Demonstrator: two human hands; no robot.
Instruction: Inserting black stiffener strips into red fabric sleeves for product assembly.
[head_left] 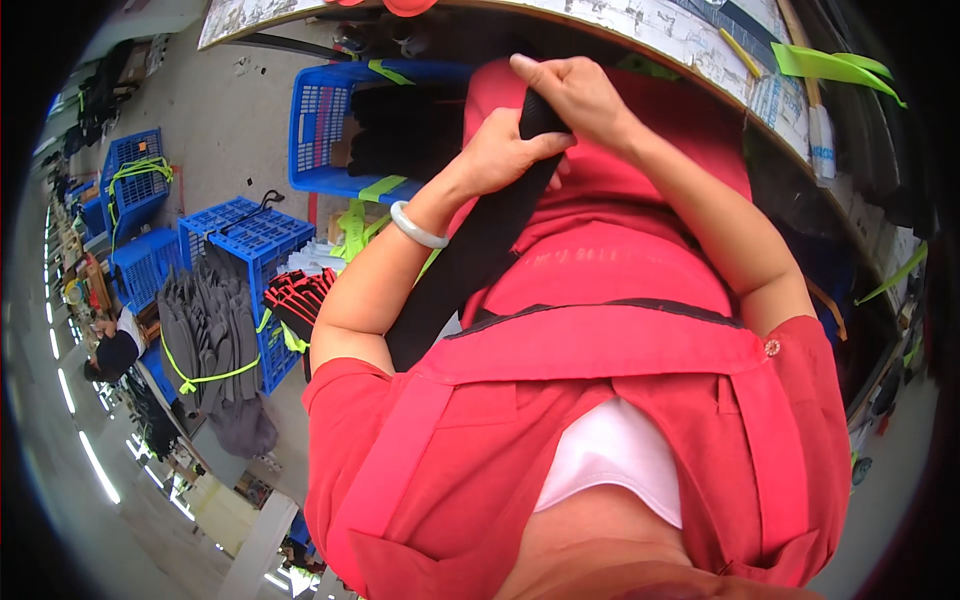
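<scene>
A long black strip of cloth (478, 250) hangs at a slant from my hands, past the inside of my left forearm, to beside my left elbow. My left hand (503, 152) is closed round its upper part, thumb pointing right. Just above and to the right, my right hand (580, 98) pinches the strip's top end, fingers curled and thumb pointing left. Both hands are close together over the red apron (610, 270) on my lap. The cloth's finer shape is hidden by the fingers. A pale bangle (418, 226) circles my left wrist.
A worktable (690, 50) edges the far side, with a yellow tool (740, 53) and a neon-yellow strip (825, 65) on it. Left stands a blue crate (322, 180) of dark cloth pieces. Farther left are a blue crate (250, 228), grey bundled pieces (208, 325) and another person (118, 350).
</scene>
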